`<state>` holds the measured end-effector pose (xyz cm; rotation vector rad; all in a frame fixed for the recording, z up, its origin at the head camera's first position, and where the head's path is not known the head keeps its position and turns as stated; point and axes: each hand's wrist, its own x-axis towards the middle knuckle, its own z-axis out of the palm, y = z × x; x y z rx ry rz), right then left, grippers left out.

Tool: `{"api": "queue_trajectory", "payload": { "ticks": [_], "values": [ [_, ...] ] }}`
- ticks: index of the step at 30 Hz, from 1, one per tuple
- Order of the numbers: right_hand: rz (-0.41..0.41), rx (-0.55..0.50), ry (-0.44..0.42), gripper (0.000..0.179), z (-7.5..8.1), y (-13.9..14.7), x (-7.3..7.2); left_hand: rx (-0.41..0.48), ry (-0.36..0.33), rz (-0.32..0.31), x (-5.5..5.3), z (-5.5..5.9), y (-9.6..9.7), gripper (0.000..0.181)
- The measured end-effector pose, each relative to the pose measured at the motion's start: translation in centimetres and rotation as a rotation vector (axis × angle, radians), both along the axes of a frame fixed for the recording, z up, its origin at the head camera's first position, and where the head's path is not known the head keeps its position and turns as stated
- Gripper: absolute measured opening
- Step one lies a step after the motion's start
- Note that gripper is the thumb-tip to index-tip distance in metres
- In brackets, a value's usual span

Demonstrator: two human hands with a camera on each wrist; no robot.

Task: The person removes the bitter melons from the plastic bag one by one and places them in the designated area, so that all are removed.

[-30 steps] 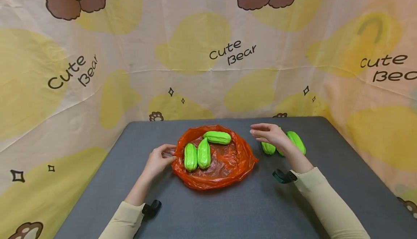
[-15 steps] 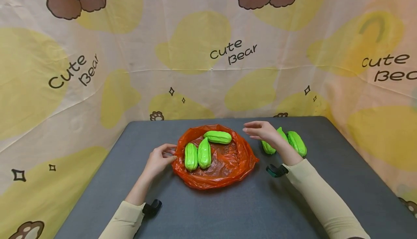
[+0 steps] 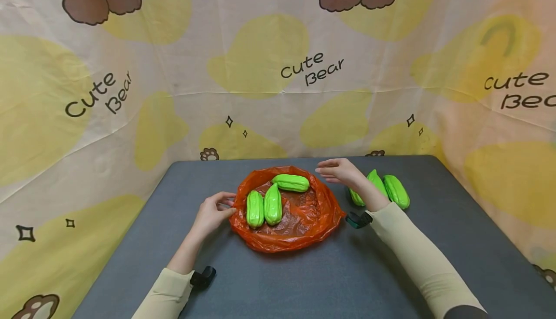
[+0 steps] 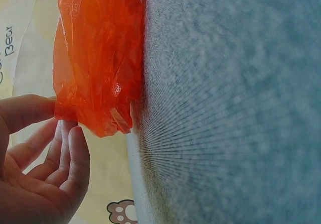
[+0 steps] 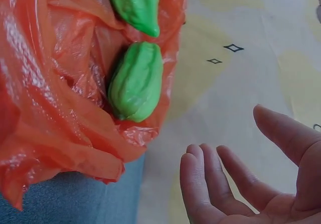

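Note:
A crumpled orange-red plastic bag [image 3: 278, 247] lies spread wide on the table, mouth up. My left hand [image 3: 213, 215] pinches its left rim between thumb and fingers, plainly seen in the left wrist view, where the hand [image 4: 57, 184] grips the thin plastic [image 4: 98, 58]. Inside are three bright green ridged gourds: two side by side [image 3: 255, 209] [image 3: 272, 205] at the left, and one crosswise [image 3: 291, 183] at the back. By the bag's right back rim hovers my right hand [image 3: 340, 170], holding nothing, fingers extended; in the right wrist view it is apart from the bag.
Three more green gourds lie on the grey table [image 3: 278, 285] right of the bag; the rightmost [image 3: 396, 191] shows whole, and my right forearm partly covers the others. A printed cloth [image 3: 260, 68] hangs behind the table and along its sides.
My right hand has moved left, away from the gourds on the table and toward the bag's right back rim. The left hand and the bag have stayed in place.

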<state>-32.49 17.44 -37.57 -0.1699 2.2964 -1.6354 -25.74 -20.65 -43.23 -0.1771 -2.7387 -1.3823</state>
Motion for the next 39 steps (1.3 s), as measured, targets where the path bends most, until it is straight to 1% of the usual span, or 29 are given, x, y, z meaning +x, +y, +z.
{"api": "queue_trajectory", "payload": {
  "ticks": [4,9,15,19,25,32,39],
  "values": [
    [0.013,0.020,0.001,0.056,-0.3,-0.6,-0.7,-0.003,0.000,0.001,0.0,0.0,0.0,0.036],
    [0.011,0.046,0.000,0.052,-0.6,-1.3,-1.4,-0.001,0.003,-0.006,0.0,0.0,-0.1,0.036],
    [-0.006,0.058,-0.005,0.052,-0.8,-2.1,-2.0,-0.001,0.001,-0.008,0.1,0.0,-0.2,0.037],
    [-0.031,0.059,-0.025,0.053,-1.2,-2.7,-2.4,-0.002,0.004,-0.006,0.0,0.0,-0.2,0.037],
    [-0.045,0.068,-0.037,0.051,-1.9,-3.6,-2.7,-0.003,0.001,-0.002,0.0,-0.1,-0.1,0.036],
    [-0.077,0.037,-0.049,0.049,-2.4,-4.6,-3.1,0.003,0.003,-0.006,0.0,-0.1,-0.2,0.036],
    [-0.110,0.080,-0.043,0.046,-3.1,-5.5,-3.3,0.007,0.003,-0.008,0.0,-0.2,-0.3,0.036]
  ]
}}
